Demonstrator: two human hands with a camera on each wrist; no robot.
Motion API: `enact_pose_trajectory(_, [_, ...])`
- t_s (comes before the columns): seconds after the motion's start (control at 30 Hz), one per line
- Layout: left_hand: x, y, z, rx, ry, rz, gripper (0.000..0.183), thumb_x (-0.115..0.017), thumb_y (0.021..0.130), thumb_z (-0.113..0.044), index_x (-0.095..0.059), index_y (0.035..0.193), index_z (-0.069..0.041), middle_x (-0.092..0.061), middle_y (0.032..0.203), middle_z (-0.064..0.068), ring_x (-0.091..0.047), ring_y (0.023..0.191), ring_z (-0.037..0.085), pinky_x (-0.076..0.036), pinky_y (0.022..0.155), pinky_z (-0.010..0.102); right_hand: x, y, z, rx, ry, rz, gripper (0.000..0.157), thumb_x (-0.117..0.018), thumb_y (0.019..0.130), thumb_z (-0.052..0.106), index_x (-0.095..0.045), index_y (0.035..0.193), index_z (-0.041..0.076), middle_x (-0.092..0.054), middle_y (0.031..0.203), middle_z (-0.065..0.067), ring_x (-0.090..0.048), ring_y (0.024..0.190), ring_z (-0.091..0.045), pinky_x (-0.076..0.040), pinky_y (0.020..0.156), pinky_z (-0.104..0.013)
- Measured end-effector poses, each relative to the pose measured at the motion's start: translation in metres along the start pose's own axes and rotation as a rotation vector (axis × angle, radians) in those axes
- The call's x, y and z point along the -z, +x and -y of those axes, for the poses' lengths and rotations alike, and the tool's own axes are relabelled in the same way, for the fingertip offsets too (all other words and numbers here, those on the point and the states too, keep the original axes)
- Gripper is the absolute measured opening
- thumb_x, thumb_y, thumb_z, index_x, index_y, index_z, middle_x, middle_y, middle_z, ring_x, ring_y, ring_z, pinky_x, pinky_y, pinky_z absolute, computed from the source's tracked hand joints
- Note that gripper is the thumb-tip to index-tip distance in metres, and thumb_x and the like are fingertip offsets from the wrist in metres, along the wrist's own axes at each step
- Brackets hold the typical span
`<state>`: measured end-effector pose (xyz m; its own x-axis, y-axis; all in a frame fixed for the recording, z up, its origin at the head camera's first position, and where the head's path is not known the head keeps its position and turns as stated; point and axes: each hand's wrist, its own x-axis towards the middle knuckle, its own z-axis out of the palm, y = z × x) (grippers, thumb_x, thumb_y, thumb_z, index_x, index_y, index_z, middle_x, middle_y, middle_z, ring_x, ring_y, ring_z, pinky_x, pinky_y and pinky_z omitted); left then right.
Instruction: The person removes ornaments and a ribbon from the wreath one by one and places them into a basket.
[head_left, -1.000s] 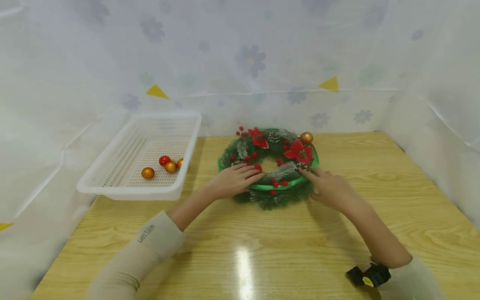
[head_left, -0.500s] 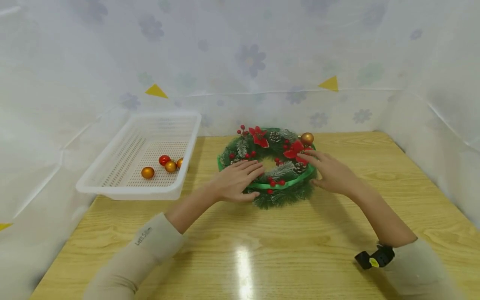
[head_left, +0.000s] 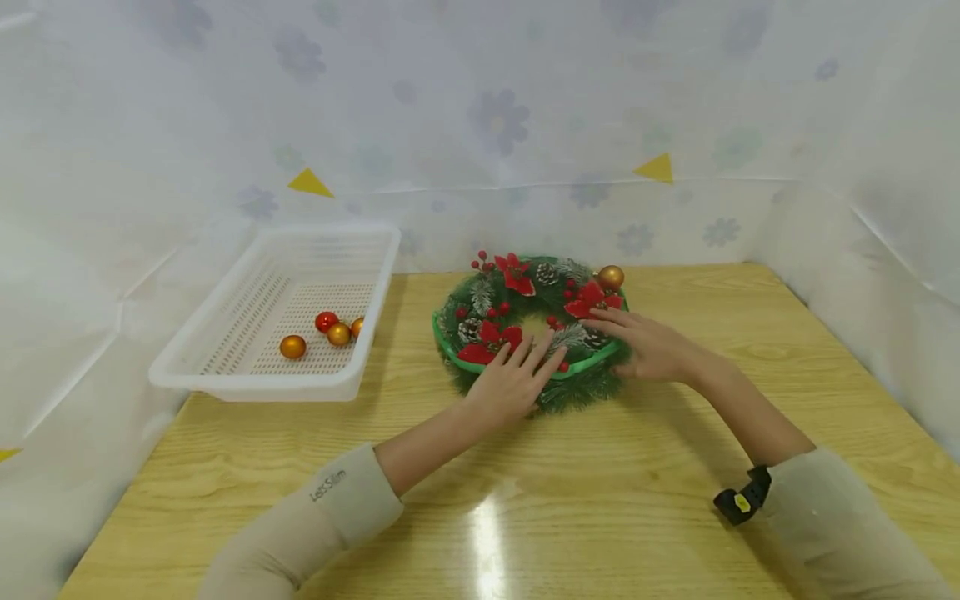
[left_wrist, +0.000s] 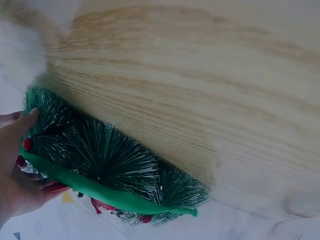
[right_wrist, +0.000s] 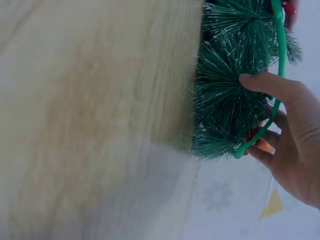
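A green Christmas wreath (head_left: 551, 293) lies on the table, dressed with red poinsettias (head_left: 513, 273), berries, pine cones and a gold ball (head_left: 611, 277) at its back right. Green ribbon (head_left: 588, 362) runs round its side. My left hand (head_left: 510, 387) rests on the near edge with fingers spread over the top. Its thumb (left_wrist: 27, 120) touches the outer needles in the left wrist view. At the right side, my right hand (head_left: 652, 346) reaches fairly straight fingers over the ribbon onto the flowers. In the right wrist view its thumb (right_wrist: 265, 82) lies against the outer needles.
To the left stands a white perforated plastic basket (head_left: 255, 383) holding a red ball (head_left: 326, 322) and several gold balls (head_left: 293, 347). The wood-grain table (head_left: 570, 500) ends at a white flowered curtain (head_left: 450, 125) behind and at both sides.
My left hand has slid right along the wreath's near edge, uncovering a front poinsettia and pine cone. The right fingers have moved up from the ribbon edge onto the right-hand flowers.
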<state>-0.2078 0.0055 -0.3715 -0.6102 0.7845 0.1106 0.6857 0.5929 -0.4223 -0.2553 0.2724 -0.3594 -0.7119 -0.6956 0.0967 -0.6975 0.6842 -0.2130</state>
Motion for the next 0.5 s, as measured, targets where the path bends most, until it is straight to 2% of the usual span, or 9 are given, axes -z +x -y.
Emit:
enact_pose_trajectory(0.13, [-0.004,-0.002,0.004,-0.019,0.006,-0.054,0.076,-0.060,0.090,-0.029,-0.015,0.148,-0.011,-0.013,0.150,0.016,-0.033,0.129,0.027,-0.039,0.097,0.036,0.000,-0.002,0.004,-0.033,0.010,0.007,0.078,-0.075,0.076,0.010,-0.034,0.141,0.004,-0.029,0.143,-0.020,-0.028,0.127,-0.041,-0.022,0.098,-0.062])
enact_pose_trajectory(0.33, [-0.011,-0.006,0.018,-0.085,-0.036,-0.071,0.086,-0.064,0.084,-0.040,-0.014,0.148,-0.012,-0.010,0.151,0.015,-0.034,0.128,0.026,-0.038,0.098,0.035,-0.002,-0.005,0.018,-0.068,-0.070,0.004,0.078,-0.076,0.076,0.017,-0.034,0.141,0.005,-0.032,0.141,-0.022,-0.036,0.120,-0.045,-0.032,0.092,-0.062])
enact_pose_trajectory(0.5, [-0.016,-0.010,0.034,-0.172,-0.094,-0.074,0.087,-0.066,0.083,-0.040,-0.016,0.148,-0.011,-0.012,0.150,0.015,-0.034,0.128,0.027,-0.035,0.100,0.035,-0.006,-0.010,0.036,-0.100,-0.150,-0.015,0.078,-0.075,0.077,0.024,-0.034,0.141,0.005,-0.034,0.139,-0.023,-0.040,0.116,-0.047,-0.035,0.089,-0.061])
